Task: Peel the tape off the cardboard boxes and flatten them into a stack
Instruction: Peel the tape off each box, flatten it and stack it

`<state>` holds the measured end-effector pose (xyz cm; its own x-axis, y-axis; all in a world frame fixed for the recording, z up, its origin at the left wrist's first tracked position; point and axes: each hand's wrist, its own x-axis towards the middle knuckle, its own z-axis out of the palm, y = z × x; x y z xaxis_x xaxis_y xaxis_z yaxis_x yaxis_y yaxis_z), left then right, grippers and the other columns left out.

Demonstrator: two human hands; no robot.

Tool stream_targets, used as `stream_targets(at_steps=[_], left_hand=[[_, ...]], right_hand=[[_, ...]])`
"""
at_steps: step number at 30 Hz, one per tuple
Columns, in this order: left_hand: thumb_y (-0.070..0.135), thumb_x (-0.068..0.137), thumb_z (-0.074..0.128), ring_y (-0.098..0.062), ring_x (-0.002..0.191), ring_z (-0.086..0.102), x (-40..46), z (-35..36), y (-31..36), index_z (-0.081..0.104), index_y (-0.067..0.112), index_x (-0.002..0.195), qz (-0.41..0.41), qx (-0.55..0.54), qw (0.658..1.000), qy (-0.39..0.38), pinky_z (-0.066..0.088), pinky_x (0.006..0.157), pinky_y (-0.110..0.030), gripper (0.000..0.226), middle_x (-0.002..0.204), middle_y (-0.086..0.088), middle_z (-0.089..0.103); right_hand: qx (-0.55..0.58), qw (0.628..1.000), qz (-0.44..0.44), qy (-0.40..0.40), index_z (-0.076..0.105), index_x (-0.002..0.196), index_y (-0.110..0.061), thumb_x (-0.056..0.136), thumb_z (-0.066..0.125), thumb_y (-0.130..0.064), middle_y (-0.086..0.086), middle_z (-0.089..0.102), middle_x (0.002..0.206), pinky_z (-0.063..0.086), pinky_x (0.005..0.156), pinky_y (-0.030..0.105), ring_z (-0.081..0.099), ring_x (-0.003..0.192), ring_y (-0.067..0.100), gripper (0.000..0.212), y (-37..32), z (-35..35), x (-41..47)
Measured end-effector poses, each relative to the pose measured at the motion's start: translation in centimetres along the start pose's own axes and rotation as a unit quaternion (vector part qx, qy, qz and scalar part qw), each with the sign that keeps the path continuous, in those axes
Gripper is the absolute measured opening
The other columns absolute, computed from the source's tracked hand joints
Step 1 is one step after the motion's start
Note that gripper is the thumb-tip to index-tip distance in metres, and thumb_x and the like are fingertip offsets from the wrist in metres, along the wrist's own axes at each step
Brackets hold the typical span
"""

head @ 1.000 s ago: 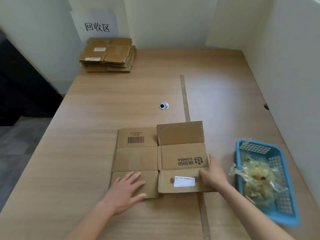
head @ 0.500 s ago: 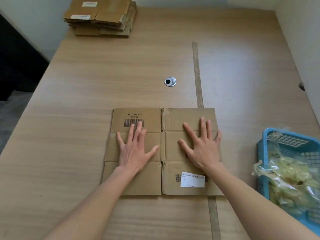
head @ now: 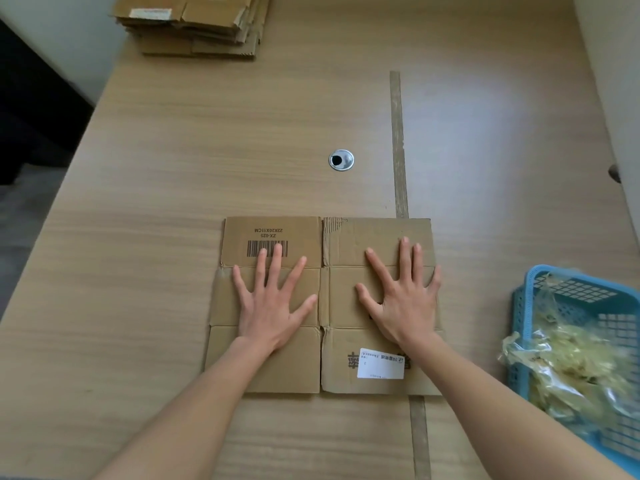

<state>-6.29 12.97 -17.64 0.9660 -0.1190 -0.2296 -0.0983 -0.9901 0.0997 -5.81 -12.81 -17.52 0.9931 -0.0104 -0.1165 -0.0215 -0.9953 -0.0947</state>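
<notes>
A: Where's the box?

B: Flattened cardboard box (head: 323, 306) lies flat on the counter (head: 173, 188), near edge, roughly centre. Barcode panel (head: 267, 248) at far left, white label (head: 381, 363) on the near right flap.

A: Hands?

B: Left hand (head: 272, 306) palm down on the left half, fingers straight and spread, tips reaching the barcode. Right hand (head: 403, 303) palm down on the right half, fingers straight too, spread. Both press flat, nothing gripped.

A: Stack?

B: Stack of flattened boxes (head: 197, 24) at the far left corner of the counter, well apart from the box under the hands. Top partly cut by the frame.

A: Anything else?

B: Blue basket (head: 588, 296) at the right edge, holding crumpled clear tape (head: 568, 368); some of the wad hangs over the basket's left rim. Round metal grommet (head: 341, 160) in the counter beyond the box. A brown strip (head: 398, 143) runs along the counter, passing under the right half of the box.
</notes>
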Motion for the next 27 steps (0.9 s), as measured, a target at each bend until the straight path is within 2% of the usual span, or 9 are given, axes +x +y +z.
stream_targets(at_steps=[3,6,9,11,14,18,22,24,27], left_hand=[[0.092,0.079,-0.005,-0.026,0.152,-0.029,0.1,-1.0,0.6,-0.007,0.048,0.158,-0.008,-0.009,0.999,-0.033,-0.011,0.112,-0.075,0.091,0.166,-0.001,-0.03],[0.102,0.068,0.002,-0.027,0.15,-0.034,-0.7,-1.1,2.1,-0.014,0.04,0.159,-0.026,-0.019,0.998,-0.052,-0.016,0.111,-0.076,0.111,0.163,-0.006,-0.035],[0.104,0.07,0.017,-0.032,0.155,-0.018,-1.8,0.2,3.2,0.0,0.025,0.163,-0.023,-0.011,1.0,-0.01,-0.007,0.112,-0.078,0.124,0.168,-0.013,-0.02],[0.101,0.073,0.023,-0.034,0.156,-0.01,-1.8,0.7,3.3,0.008,0.022,0.164,-0.021,-0.012,1.0,-0.001,-0.001,0.112,-0.079,0.121,0.17,-0.014,-0.012],[0.099,0.074,0.029,-0.035,0.157,-0.007,-1.7,1.1,3.1,0.011,0.022,0.163,-0.01,-0.004,1.0,0.014,0.0,0.113,-0.078,0.119,0.17,-0.015,-0.009],[0.096,0.076,0.03,-0.036,0.157,-0.006,-1.5,1.1,3.3,0.011,0.019,0.163,-0.011,0.001,1.0,0.006,-0.001,0.115,-0.076,0.118,0.17,-0.016,-0.008],[0.087,0.085,0.024,-0.022,0.154,-0.025,-1.4,-0.3,2.5,0.003,0.03,0.163,0.0,-0.059,0.998,-0.007,-0.013,0.119,-0.065,0.1,0.167,-0.003,-0.027],[0.083,0.087,0.033,-0.018,0.155,-0.02,-2.3,-1.2,1.3,0.011,0.036,0.162,-0.044,-0.098,0.994,0.015,-0.015,0.121,-0.058,0.091,0.168,0.0,-0.024],[0.078,0.082,0.054,-0.029,0.156,-0.003,-4.9,-2.1,-1.3,0.019,0.032,0.161,-0.161,-0.116,0.98,0.012,-0.001,0.123,-0.059,0.098,0.169,-0.008,-0.014]], right_hand=[[-0.008,1.0,-0.015,-0.014,0.012,0.158,-0.048,0.088,0.02,-0.084,0.019,-0.001,0.169,0.006,0.116,0.071,0.002,0.155,0.039,0.079,-0.1,-0.7,-0.1],[-0.018,0.997,-0.071,-0.033,0.002,0.158,-0.05,0.079,0.018,-0.096,0.019,-0.009,0.168,-0.001,0.115,0.073,-0.006,0.155,0.041,0.093,-0.1,-1.1,-1.3],[-0.014,0.994,-0.108,-0.024,0.001,0.158,-0.051,0.08,0.025,-0.095,0.017,-0.012,0.168,0.004,0.113,0.076,-0.01,0.154,0.042,0.093,0.3,-0.5,-2.7],[0.002,0.994,-0.104,-0.014,0.011,0.157,-0.051,0.084,0.033,-0.088,0.015,-0.005,0.169,0.007,0.113,0.075,-0.004,0.155,0.041,0.085,0.5,-0.3,-2.6],[0.012,0.995,-0.1,0.002,0.019,0.156,-0.051,0.088,0.04,-0.079,0.013,0.001,0.17,0.008,0.114,0.074,0.001,0.156,0.038,0.077,0.5,0.0,-2.6],[0.004,0.995,-0.097,-0.004,0.012,0.157,-0.052,0.09,0.035,-0.08,0.012,-0.004,0.17,0.005,0.115,0.074,-0.003,0.156,0.037,0.077,0.6,0.1,-2.4],[0.031,0.995,-0.088,-0.038,0.001,0.156,-0.054,0.09,0.025,-0.085,0.007,-0.015,0.169,-0.001,0.118,0.069,-0.015,0.155,0.031,0.077,0.8,-0.6,-2.0],[0.075,0.993,-0.078,-0.046,-0.001,0.156,-0.053,0.089,0.029,-0.085,0.002,-0.02,0.168,-0.002,0.122,0.063,-0.018,0.155,0.023,0.081,2.0,-1.0,-2.5],[0.097,0.994,-0.039,-0.038,0.003,0.158,-0.051,0.086,0.035,-0.087,0.004,-0.018,0.168,0.0,0.124,0.058,-0.015,0.156,0.022,0.087,4.3,-1.7,-4.6]])
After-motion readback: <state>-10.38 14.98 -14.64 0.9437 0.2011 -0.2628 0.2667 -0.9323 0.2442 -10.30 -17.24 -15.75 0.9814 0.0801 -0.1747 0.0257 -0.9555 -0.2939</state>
